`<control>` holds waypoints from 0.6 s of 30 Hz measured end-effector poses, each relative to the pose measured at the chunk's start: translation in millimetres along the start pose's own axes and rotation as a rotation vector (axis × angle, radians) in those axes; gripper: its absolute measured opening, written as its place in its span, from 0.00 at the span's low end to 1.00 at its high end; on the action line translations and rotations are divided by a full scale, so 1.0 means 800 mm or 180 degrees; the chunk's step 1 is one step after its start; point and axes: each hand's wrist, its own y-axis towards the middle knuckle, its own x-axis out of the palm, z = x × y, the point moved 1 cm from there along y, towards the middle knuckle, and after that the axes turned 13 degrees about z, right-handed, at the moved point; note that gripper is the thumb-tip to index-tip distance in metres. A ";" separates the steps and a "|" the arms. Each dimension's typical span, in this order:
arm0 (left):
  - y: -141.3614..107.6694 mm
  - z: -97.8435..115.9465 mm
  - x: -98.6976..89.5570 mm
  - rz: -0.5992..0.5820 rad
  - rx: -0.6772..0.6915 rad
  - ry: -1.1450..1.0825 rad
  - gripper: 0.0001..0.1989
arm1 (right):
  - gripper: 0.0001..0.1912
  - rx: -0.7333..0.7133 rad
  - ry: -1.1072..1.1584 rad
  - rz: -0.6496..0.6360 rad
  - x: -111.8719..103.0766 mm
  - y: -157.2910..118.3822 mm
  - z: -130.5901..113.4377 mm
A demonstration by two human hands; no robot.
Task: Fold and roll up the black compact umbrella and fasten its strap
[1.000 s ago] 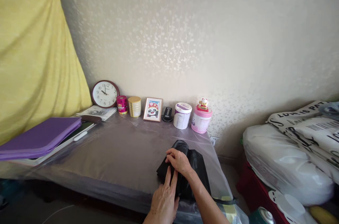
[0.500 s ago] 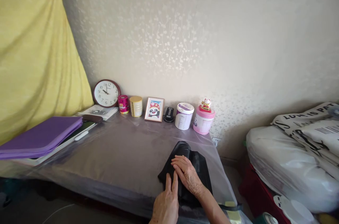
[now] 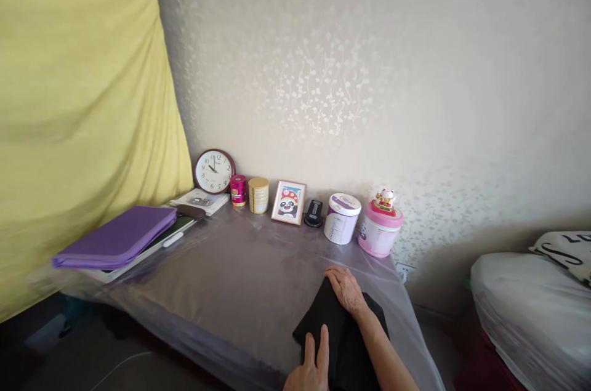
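A black, thin, folded piece [image 3: 339, 335] lies on the plastic-covered table near its front right corner; whether it is a bag or a cloth I cannot tell. My right hand [image 3: 346, 291] rests palm down on its far edge, fingers stretched out. Nearer to me, my left hand [image 3: 310, 367] presses on the near left part with two fingers extended and apart. The lower part of the left hand and the near end of the black piece run out of the frame.
Along the wall stand a clock [image 3: 215, 171], a pink tin [image 3: 238, 190], a yellow-lidded can [image 3: 258, 195], a framed panda picture [image 3: 289, 202], a black device [image 3: 314, 213], a white tub [image 3: 342, 218] and a pink tub [image 3: 380, 232] bearing a cat figurine. Purple folders [image 3: 120, 237] lie left.
My right hand has slid forward to the far edge of the black piece, away from my left hand. The piece looks flatter and less shiny. The view has turned left and up.
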 end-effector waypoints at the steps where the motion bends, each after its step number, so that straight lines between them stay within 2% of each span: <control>1: 0.001 0.000 0.000 -0.0049 -0.0038 -0.0031 0.41 | 0.17 0.0114 0.0006 -0.0019 0.003 0.004 0.003; 5: 0.003 0.001 -0.005 -0.0198 -0.0119 -0.0029 0.43 | 0.14 0.0649 -0.0084 0.0200 0.002 0.013 0.012; 9: -0.003 -0.002 -0.021 -0.0237 -0.0007 0.0015 0.43 | 0.13 0.1022 -0.0298 0.0612 -0.026 0.003 0.028; 14: -0.014 -0.006 -0.049 -0.0209 0.0304 -0.0130 0.39 | 0.19 0.1606 -0.0495 0.1035 -0.078 -0.055 0.053; 18: -0.019 -0.005 -0.061 -0.0127 0.0361 -0.0082 0.34 | 0.21 0.2100 -0.0211 0.1179 -0.098 -0.114 0.051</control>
